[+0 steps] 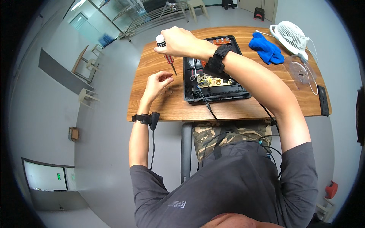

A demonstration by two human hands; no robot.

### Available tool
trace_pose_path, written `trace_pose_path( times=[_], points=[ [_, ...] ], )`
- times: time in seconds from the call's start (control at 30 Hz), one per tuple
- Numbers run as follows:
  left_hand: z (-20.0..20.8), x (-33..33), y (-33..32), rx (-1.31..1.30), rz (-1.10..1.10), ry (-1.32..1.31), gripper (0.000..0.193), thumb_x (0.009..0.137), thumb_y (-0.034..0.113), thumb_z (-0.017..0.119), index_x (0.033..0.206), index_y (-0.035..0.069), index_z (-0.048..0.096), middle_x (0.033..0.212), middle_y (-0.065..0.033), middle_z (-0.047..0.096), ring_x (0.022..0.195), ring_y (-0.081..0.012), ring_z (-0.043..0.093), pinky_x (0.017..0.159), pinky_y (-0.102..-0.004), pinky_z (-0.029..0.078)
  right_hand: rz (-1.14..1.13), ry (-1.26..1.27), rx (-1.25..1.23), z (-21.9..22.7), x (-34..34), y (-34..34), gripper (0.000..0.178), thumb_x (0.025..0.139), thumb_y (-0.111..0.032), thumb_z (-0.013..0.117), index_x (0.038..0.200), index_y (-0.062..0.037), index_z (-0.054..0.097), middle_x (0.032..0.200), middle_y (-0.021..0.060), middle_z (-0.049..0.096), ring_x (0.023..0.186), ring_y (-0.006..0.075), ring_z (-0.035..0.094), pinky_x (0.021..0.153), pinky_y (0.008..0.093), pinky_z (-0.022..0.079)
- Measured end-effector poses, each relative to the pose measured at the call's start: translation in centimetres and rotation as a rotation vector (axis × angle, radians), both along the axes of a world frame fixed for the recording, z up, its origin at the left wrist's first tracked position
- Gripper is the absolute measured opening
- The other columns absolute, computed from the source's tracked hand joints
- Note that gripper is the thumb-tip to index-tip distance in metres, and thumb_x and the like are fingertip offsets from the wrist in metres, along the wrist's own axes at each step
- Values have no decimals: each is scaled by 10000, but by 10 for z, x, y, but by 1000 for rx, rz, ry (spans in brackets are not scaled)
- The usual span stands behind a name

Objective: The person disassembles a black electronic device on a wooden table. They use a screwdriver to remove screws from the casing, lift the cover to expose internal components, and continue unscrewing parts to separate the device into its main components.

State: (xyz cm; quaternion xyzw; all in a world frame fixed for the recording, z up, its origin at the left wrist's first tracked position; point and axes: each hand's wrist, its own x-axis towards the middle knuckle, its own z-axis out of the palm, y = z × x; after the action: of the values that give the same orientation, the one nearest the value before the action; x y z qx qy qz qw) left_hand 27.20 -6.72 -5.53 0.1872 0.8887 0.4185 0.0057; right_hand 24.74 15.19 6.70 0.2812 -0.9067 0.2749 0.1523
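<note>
The right hand (181, 42) grips a screwdriver with a red-and-clear handle and a white cap (169, 57), its fingers closed firmly around the upper handle. The screwdriver stands over the left part of the wood-grain tabletop (235, 111), just left of an open black plastic casing (239, 94), its metal shaft slanting down with the tip near the left hand (155, 86). The left hand's fingers are loosely curled, thumb close to the index finger; whether they pinch anything small cannot be told. Several tiny metal pieces (169, 92) lie on the tabletop beside that hand.

The casing holds a yellowish circuit board with mounted components (208, 81) and a row of orange-brown parts (220, 41) along its far end, while the right forearm crosses above it. A black cable (208, 105) runs from the casing over the near edge. On the right side of the tabletop are a crumpled blue cloth (267, 49), a white round fan (291, 36), a clear plastic dish (300, 72) and a long black bar-shaped object (323, 100). Black straps circle both wrists.
</note>
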Motion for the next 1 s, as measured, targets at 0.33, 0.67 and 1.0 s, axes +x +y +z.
trace_pose_path(
  times=[0.33,0.67,1.0],
  points=[
    [-14,-5,0,49,78,-122,193,918,113,709,1028,-46,709,836,-50,715,711,-81,628,641,-254,511,27,-24,-5,-16,-12,-16,510,876,-478,691,1012,13,665,907,241,713,884,416,704,790,480,572],
    [-26,-14,7,32,62,-26,185,874,125,749,969,-32,725,804,-75,730,696,-109,640,661,-284,525,19,-41,-14,-27,-18,-12,530,871,-490,698,1016,19,663,893,250,712,866,422,707,781,481,576],
    [-29,-23,17,-349,-40,183,154,870,109,722,963,-13,736,865,-173,735,806,-309,711,756,-376,548,-20,31,-83,-30,-13,6,528,882,-478,697,1039,24,649,888,249,708,865,413,707,779,471,574]
  ],
)
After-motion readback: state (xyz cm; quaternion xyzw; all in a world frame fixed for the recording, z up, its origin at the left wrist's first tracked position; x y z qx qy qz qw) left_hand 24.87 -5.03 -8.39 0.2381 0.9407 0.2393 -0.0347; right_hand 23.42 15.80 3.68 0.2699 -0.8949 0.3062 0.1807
